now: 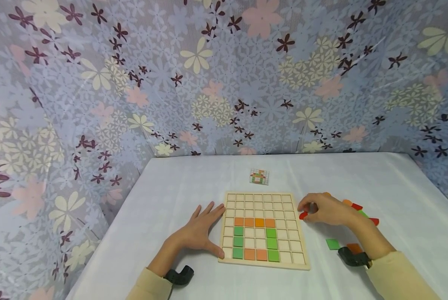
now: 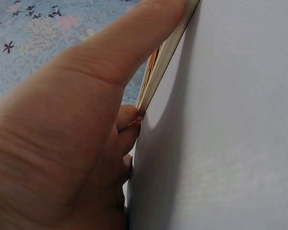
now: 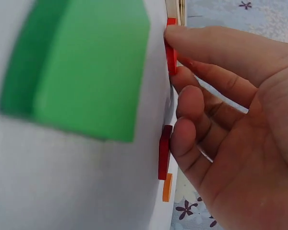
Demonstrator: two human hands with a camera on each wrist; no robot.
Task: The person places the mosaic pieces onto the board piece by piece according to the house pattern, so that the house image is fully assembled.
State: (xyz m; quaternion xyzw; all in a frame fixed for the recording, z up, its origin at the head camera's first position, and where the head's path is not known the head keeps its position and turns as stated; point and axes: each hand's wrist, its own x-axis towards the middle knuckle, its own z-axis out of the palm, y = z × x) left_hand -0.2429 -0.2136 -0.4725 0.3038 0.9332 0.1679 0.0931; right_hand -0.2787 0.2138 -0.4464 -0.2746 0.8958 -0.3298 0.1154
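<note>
A wooden grid board [image 1: 249, 232] lies on the white-covered table, with orange tiles [image 1: 249, 222] in a row, green tiles [image 1: 238, 241] down two columns and orange ones at the bottom. My left hand [image 1: 197, 231] spreads its fingers along the board's left edge, thumb at the near corner; the left wrist view shows thumb and fingertips against that edge. Just right of the board, my right hand [image 1: 327, 210] pinches a red tile [image 1: 303, 215] between thumb and fingers. The right wrist view shows the same red tile [image 3: 171, 52] standing edge-on to the camera.
Behind the board lies a small pattern card [image 1: 259, 176]. Loose tiles surround my right forearm: a green tile [image 1: 332, 244], a dark orange tile [image 1: 353, 248], a red tile [image 1: 374, 221] and an orange tile [image 1: 347, 202]. A flowered curtain [image 1: 216, 83] hangs behind the table.
</note>
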